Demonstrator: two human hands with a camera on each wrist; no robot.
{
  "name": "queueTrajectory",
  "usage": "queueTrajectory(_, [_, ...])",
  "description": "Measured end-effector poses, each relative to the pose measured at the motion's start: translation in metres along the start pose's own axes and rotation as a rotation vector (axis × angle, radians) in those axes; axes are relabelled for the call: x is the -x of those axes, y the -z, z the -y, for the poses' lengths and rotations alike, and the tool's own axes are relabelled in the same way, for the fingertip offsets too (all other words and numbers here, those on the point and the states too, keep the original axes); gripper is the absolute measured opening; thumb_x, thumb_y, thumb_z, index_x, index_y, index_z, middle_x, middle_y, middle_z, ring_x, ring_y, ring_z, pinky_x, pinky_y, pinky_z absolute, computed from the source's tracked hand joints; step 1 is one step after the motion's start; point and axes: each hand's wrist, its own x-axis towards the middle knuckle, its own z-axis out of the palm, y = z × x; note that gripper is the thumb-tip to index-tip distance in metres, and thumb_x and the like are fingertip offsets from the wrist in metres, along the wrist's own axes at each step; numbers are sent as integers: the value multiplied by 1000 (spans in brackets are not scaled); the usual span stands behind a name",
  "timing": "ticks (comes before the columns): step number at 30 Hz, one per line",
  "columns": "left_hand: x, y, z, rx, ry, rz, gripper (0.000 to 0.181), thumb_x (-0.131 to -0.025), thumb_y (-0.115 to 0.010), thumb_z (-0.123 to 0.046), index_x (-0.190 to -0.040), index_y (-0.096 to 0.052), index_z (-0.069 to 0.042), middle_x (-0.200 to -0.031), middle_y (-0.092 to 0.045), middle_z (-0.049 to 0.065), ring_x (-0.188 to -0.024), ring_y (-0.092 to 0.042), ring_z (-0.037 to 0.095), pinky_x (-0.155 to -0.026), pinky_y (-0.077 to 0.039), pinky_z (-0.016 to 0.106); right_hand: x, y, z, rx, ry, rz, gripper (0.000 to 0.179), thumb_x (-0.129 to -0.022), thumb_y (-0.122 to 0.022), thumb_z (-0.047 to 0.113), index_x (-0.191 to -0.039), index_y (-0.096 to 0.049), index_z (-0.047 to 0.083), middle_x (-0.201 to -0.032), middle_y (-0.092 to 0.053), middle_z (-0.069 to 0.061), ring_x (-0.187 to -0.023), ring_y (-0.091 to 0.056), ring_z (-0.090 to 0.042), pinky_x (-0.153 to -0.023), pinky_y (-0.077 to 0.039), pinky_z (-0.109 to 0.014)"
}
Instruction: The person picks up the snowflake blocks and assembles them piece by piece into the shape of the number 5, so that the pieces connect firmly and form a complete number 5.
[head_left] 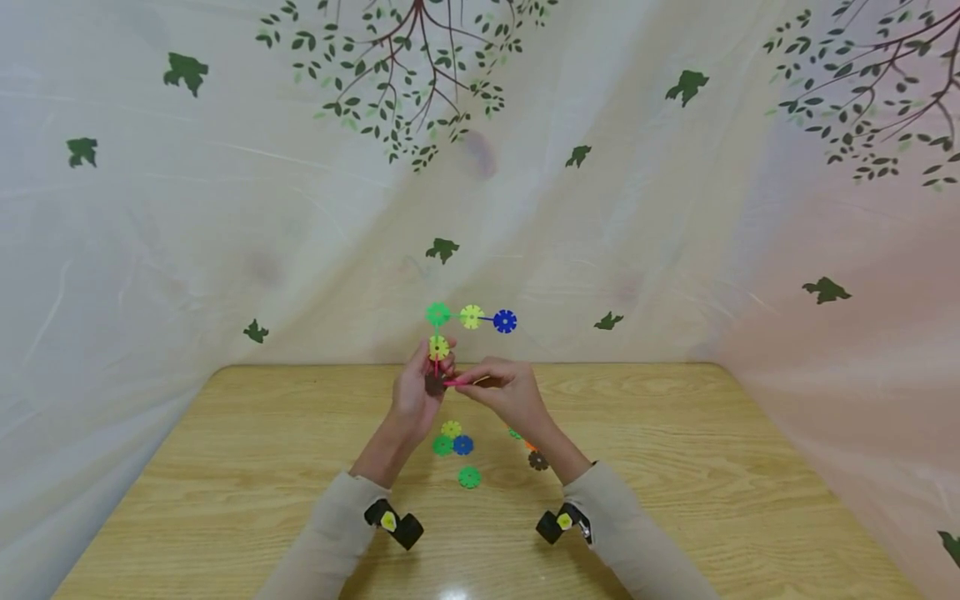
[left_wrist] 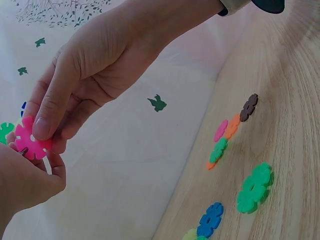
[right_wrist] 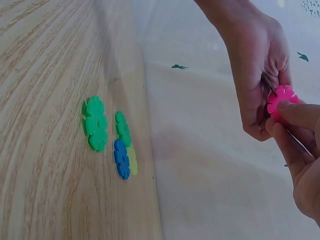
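Note:
My left hand (head_left: pixel 412 398) holds a chain of notched plastic discs by its lower end, around the dark brown disc (head_left: pixel 434 383). Upward from there run a pink disc seen edge-on, a yellow disc (head_left: pixel 438 348) and a green disc (head_left: pixel 438 314). At the top the chain turns right through another yellow disc (head_left: pixel 472 317) to a blue disc (head_left: pixel 505 321). Between thumb and fingers my right hand (head_left: pixel 513 392) pinches a pink disc (left_wrist: pixel 31 141), whose edge meets the brown disc. How deep their slots sit in each other, I cannot tell.
On the wooden table (head_left: pixel 300 467), a lone green disc (head_left: pixel 469 477) lies nearest me. Behind it are a blue disc (head_left: pixel 462 445), a green one and a yellow one. Under my right forearm lie several more, including a brown disc (left_wrist: pixel 249 107). A printed curtain (head_left: pixel 337 250) hangs behind.

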Motion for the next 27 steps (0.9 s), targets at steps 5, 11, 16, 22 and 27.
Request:
queueTrajectory(5, [0, -2, 3, 22, -1, -27, 41, -113, -18, -30, -107, -53, -9, -76, -43, -4, -74, -42, 9, -72, -40, 19, 2, -2, 0, 16, 29, -11, 7, -83, -78, -7, -91, -78, -7, -91, -75, -24, -85, -71, -2, -75, -63, -26])
queueTrajectory(11, [1, -4, 5, 41, -4, -40, 42, -113, -19, -29, -104, -54, -8, -75, -44, -4, -72, -42, 8, -69, -39, 19, 2, -2, 0, 60, 73, -3, 7, -83, -78, -8, -90, -78, -6, -89, -76, -22, -84, -71, -2, -75, -63, -27])
queueTrajectory(16, [-2, 2, -2, -118, 25, 25, 46, -111, -16, -32, -116, -55, -6, -81, -49, -4, -78, -46, 11, -74, -37, 24, -3, 9, 6, 84, 27, 62, 7, -85, -77, -5, -92, -79, -3, -90, -75, -20, -83, -70, -4, -76, -63, -28])
queueTrajectory(22, [-5, 18, -17, -300, 91, 195, 46, -110, -26, -30, -132, -54, 0, -97, -61, -3, -99, -56, 14, -94, -46, 34, -7, 31, 11, 132, -65, 139, 6, -89, -77, 4, -94, -80, 4, -91, -75, -13, -83, -69, -9, -79, -62, -28])
queueTrajectory(27, [-5, 24, -22, -507, 112, 278, 35, -104, -58, -17, -136, -57, -2, -107, -64, 0, -106, -63, 17, -98, -53, 37, -7, 40, 14, 156, -72, 161, 5, -89, -77, 3, -93, -80, 4, -92, -74, -12, -83, -69, -9, -79, -62, -28])
